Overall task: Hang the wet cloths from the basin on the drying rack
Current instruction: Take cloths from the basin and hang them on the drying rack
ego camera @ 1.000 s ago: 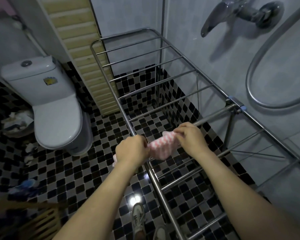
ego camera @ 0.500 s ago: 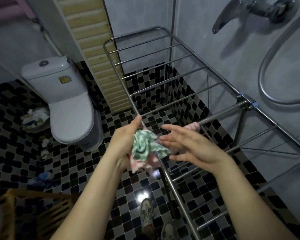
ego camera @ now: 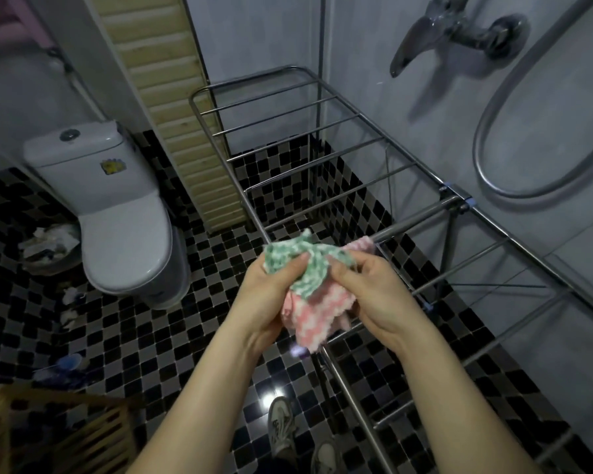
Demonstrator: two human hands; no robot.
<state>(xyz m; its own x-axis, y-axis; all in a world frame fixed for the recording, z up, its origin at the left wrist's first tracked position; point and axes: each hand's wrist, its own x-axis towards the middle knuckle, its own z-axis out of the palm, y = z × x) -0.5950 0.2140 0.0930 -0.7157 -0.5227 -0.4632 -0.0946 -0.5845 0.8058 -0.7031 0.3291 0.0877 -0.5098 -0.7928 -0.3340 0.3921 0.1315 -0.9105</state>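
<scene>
A green-and-white checked cloth point(ego camera: 300, 263) is bunched on top of a pink-and-white checked cloth point(ego camera: 317, 318), both held above the near side rail of the steel drying rack point(ego camera: 322, 135). My left hand point(ego camera: 267, 295) grips the bundle from the left, thumb pressed on the green cloth. My right hand point(ego camera: 370, 292) pinches the green cloth's right edge. Another pink cloth point(ego camera: 360, 245) hangs over a rack bar just behind my right hand. The basin is out of view.
A white toilet point(ego camera: 117, 217) stands at the left, with a waste bin point(ego camera: 50, 248) beside it. A wooden slatted panel point(ego camera: 172, 107) leans behind the rack. A tap point(ego camera: 449, 32) and a shower hose point(ego camera: 514, 138) are on the right wall. A wooden crate point(ego camera: 55, 436) sits at bottom left.
One second ago both hands were spreading a pink cloth on the bar. My right hand, open half a second ago, has now closed on the green cloth held in my left hand.
</scene>
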